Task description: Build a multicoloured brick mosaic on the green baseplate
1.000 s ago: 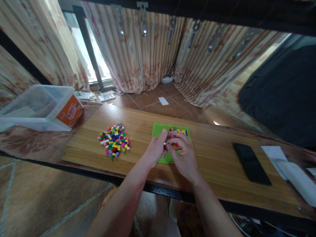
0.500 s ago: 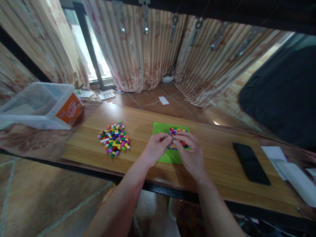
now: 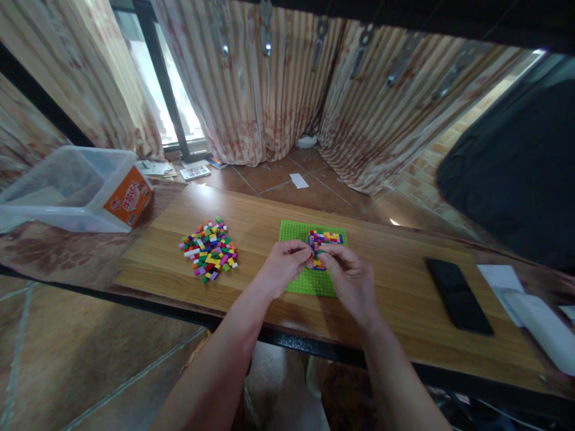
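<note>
A green studded baseplate (image 3: 309,286) lies on the wooden table, carrying a block of multicoloured building bricks (image 3: 330,237). Over the near left part of that block, my left hand (image 3: 287,266) has thumb and forefinger closed on a small red brick (image 3: 311,254). Just right of it, my right hand (image 3: 353,276) pinches what looks like a small green brick (image 3: 320,254). The fingertips of both hands almost meet, and my right fingers hide part of the built bricks. A loose pile of bricks (image 3: 211,251) in many colours lies to the left.
A clear plastic bin (image 3: 72,218) with an orange label stands at the far left. On the right are a black phone (image 3: 459,296) and a white object (image 3: 539,329) on paper. The table's front edge (image 3: 309,350) runs below my forearms. Curtains hang beyond the table.
My right fingers have drawn back slightly to the right from my left fingertips, uncovering more of the built bricks. A red brick now shows at my left fingertips. The view has shifted slightly.
</note>
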The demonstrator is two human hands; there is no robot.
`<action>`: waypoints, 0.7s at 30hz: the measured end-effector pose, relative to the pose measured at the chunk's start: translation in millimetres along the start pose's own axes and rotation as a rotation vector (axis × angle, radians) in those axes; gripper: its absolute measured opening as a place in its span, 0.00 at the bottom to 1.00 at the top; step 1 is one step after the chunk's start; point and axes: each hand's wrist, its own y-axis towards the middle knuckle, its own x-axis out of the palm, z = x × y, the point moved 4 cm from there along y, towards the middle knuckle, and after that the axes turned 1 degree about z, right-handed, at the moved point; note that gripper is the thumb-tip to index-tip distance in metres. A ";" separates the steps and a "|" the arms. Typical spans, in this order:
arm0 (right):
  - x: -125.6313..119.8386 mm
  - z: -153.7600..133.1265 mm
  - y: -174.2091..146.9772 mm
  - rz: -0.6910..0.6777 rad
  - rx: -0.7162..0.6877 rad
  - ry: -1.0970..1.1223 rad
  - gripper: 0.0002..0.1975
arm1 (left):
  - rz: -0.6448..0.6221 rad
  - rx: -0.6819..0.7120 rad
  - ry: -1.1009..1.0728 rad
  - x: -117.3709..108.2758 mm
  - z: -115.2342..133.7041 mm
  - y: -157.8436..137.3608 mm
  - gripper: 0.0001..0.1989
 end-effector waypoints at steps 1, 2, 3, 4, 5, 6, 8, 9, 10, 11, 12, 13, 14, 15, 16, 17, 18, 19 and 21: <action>-0.8 0.7 -0.4 0.021 0.010 0.001 0.06 | 0.020 -0.009 0.012 -1.0 -0.4 0.8 0.07; -1.4 0.9 -0.7 0.035 0.013 -0.004 0.06 | 0.042 -0.016 0.028 -2.2 -1.0 1.7 0.08; -1.7 0.5 -1.0 0.040 0.008 -0.017 0.06 | 0.063 -0.019 0.046 -3.4 -1.7 2.6 0.08; -2.0 -0.3 -1.2 0.039 -0.003 -0.036 0.06 | 0.080 -0.019 0.065 -4.6 -2.4 3.5 0.08; -1.9 -1.4 -1.3 0.029 -0.022 -0.058 0.07 | 0.096 -0.015 0.084 -5.8 -3.2 4.4 0.08; -1.7 -2.7 -1.2 0.013 -0.048 -0.082 0.08 | 0.109 -0.010 0.100 -6.8 -3.9 5.0 0.07; -1.6 -5.0 -0.7 -0.017 -0.110 -0.135 0.10 | 0.125 -0.004 0.131 -8.5 -5.6 6.1 0.06; -2.1 -5.6 -0.3 -0.022 -0.139 -0.164 0.11 | 0.130 -0.004 0.144 -9.1 -6.5 6.4 0.05; -2.9 -5.7 0.1 -0.021 -0.161 -0.194 0.11 | 0.133 -0.004 0.157 -9.6 -7.3 6.7 0.06; -4.1 -5.1 0.6 -0.014 -0.174 -0.226 0.11 | 0.136 -0.005 0.170 -10.1 -8.0 7.0 0.06; -5.5 -3.9 1.0 -0.002 -0.178 -0.256 0.10 | 0.138 -0.004 0.183 -10.5 -8.6 7.2 0.06; -7.0 -2.6 1.3 0.011 -0.177 -0.283 0.10 | 0.141 -0.002 0.196 -10.8 -8.9 7.4 0.06; -8.3 -1.1 1.5 0.023 -0.173 -0.307 0.09 | 0.142 0.001 0.211 -11.0 -9.1 7.5 0.07; -9.1 0.2 1.5 0.033 -0.170 -0.328 0.09 | 0.143 0.004 0.228 -11.0 -9.0 7.5 0.07; -9.4 0.9 1.3 0.040 -0.172 -0.346 0.09 | 0.144 0.006 0.244 -10.8 -8.8 7.4 0.07; -8.7 1.1 1.0 0.041 -0.181 -0.359 0.09 | 0.143 0.006 0.257 -10.4 -8.5 7.0 0.07; -7.2 0.7 0.6 0.036 -0.197 -0.368 0.09 | 0.139 0.001 0.262 -9.8 -8.2 6.5 0.07; -5.0 -0.2 0.2 0.029 -0.219 -0.372 0.08 | 0.130 -0.009 0.258 -9.0 -7.9 5.8 0.07; 0.1 -2.4 -0.8 0.026 -0.264 -0.369 0.08 | 0.095 -0.043 0.224 -7.0 -7.6 3.9 0.07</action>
